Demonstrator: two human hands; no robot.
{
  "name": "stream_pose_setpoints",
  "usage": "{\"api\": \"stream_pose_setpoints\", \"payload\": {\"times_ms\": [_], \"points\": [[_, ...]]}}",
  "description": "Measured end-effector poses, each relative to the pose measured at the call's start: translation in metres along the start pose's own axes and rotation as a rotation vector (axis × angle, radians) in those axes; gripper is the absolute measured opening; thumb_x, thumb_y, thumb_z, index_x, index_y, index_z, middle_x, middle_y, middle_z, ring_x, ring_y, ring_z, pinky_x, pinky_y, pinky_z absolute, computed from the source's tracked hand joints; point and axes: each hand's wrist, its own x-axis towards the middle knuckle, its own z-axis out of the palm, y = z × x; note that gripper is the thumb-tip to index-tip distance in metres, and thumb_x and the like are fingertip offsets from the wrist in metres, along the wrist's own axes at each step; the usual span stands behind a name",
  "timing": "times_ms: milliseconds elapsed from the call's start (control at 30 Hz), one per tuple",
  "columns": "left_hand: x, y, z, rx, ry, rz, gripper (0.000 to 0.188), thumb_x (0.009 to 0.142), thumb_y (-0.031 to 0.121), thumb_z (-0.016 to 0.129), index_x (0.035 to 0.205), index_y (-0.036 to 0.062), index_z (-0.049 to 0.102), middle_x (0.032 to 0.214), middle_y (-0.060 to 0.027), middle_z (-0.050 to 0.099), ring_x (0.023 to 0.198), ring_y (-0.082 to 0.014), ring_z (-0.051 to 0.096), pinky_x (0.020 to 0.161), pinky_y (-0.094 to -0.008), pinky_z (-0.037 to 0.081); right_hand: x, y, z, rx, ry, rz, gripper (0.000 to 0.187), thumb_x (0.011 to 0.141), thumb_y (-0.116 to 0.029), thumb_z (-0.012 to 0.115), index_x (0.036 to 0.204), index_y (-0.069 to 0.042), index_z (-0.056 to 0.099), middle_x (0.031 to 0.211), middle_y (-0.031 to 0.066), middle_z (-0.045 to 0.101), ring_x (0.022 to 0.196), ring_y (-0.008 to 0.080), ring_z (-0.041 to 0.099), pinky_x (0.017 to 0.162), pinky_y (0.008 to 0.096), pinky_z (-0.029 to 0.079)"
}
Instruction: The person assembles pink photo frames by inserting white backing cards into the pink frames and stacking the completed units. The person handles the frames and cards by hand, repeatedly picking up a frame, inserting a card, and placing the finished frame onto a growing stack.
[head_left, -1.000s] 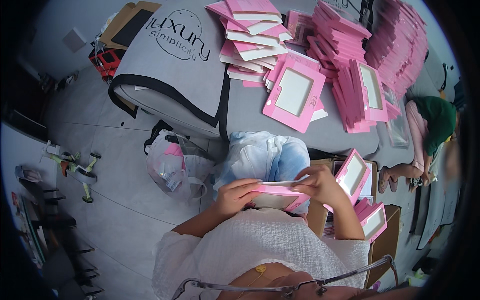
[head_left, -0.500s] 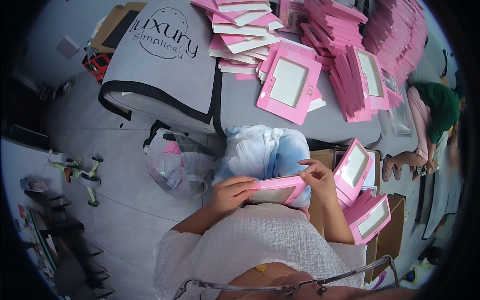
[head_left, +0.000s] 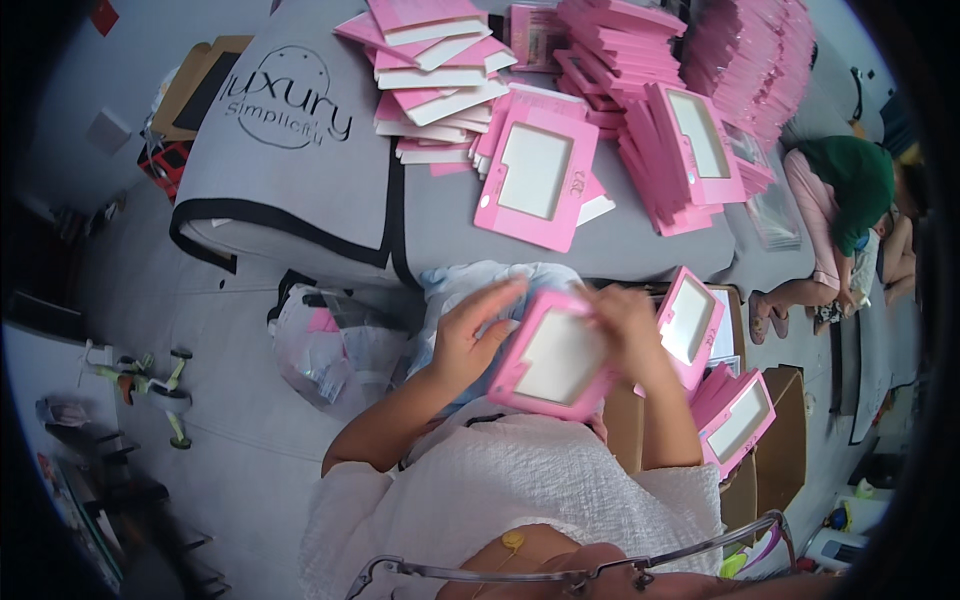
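Observation:
A flat pink box with a clear window point(head_left: 556, 353) is tilted up in front of my chest, its windowed face toward me. My right hand point(head_left: 622, 325), blurred by motion, grips the box at its upper right edge. Beside the left edge my left hand point(head_left: 478, 335) is raised and open, thumb and fingers apart, holding nothing. Behind the box, blue and white tie-dye cloth point(head_left: 447, 290) covers my lap. Close to my right arm, a similar pink box point(head_left: 690, 325) leans upright in a cardboard carton point(head_left: 783, 440), with several more pink boxes point(head_left: 733, 425) nearer me.
A grey sofa point(head_left: 440, 215) carries piles of pink and white boxes point(head_left: 430, 75), and further stacks point(head_left: 665, 150) stand to the right. On the floor at left are a clear plastic bag point(head_left: 335, 345) and a small child's bike point(head_left: 145, 385). Another person point(head_left: 840, 190) sits at far right.
My left hand has let go of the box and risen away from it. The box has turned from nearly flat to tilted up toward me, in my right hand. The whole view has shifted slightly.

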Motion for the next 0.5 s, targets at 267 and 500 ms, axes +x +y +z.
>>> {"api": "stream_pose_setpoints", "payload": {"times_ms": [267, 500], "points": [[0.030, 0.108, 0.001, -0.895, -0.919, 0.009, 0.040, 0.098, 0.018, 0.039, 0.134, 0.0002, 0.042, 0.132, -0.0217, 0.046, 0.130, -0.0365, 0.036, 0.108, -0.0508, 0.024, -0.066, 0.269, -0.045, 0.341, -0.098, 0.613, 0.039, 0.083, 0.000, 0.060, 0.122, -0.006, 0.061, 0.098, 0.0063, 0.068, 0.087, 0.0144, 0.058, 0.083, 0.0268, 0.045], [0.029, 0.144, 0.040, -1.504, -0.989, 0.178, 0.088, 0.088, 0.053, 0.049, 0.142, -0.0092, 0.018, 0.147, -0.0276, 0.022, 0.139, -0.0385, 0.019, 0.109, -0.0531, 0.016, -0.007, 0.212, 0.031, 0.424, 0.106, 0.542, 0.035, 0.090, -0.010, 0.056, 0.123, 0.003, 0.054, 0.101, 0.0176, 0.066, 0.080, 0.0235, 0.067, 0.074, 0.0335, 0.053]]}}
